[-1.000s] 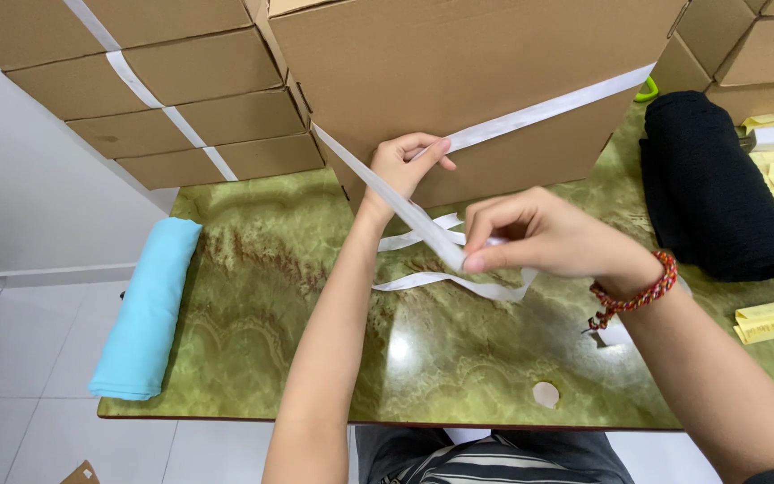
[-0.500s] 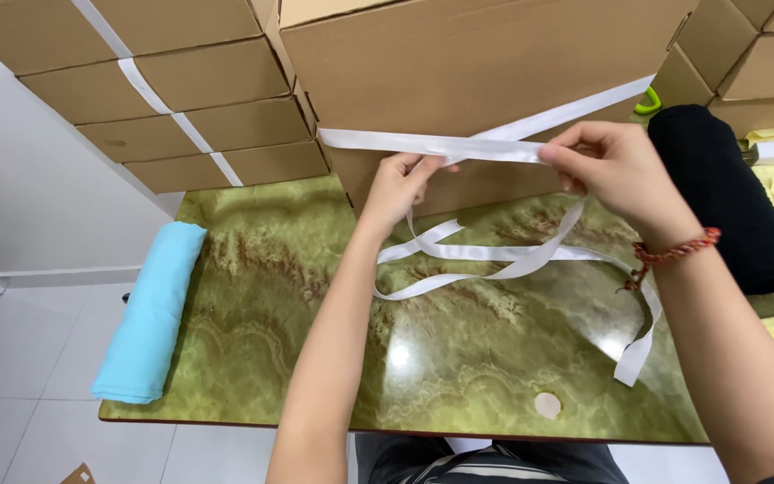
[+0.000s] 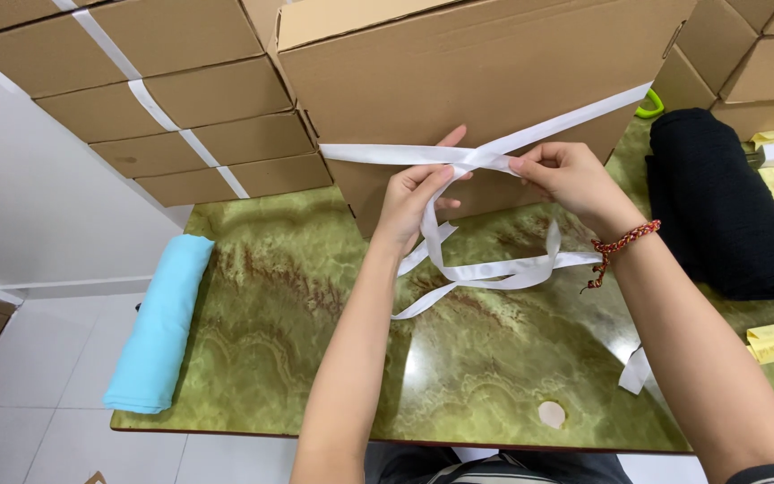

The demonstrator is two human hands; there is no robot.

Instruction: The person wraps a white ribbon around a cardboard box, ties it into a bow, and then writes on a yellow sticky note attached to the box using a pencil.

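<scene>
Since half a second ago both hands have drawn together at the box (image 3: 494,81) front, left hand (image 3: 414,193) and right hand (image 3: 566,175) fingers pinched on the white strap (image 3: 485,159) where its ends cross, keeping it taut above the bench (image 3: 315,296).

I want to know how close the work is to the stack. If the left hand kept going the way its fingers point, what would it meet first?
Probably the cardboard box: the left hand, pinching the white strap, points up at its front face; depth is unclear.
</scene>
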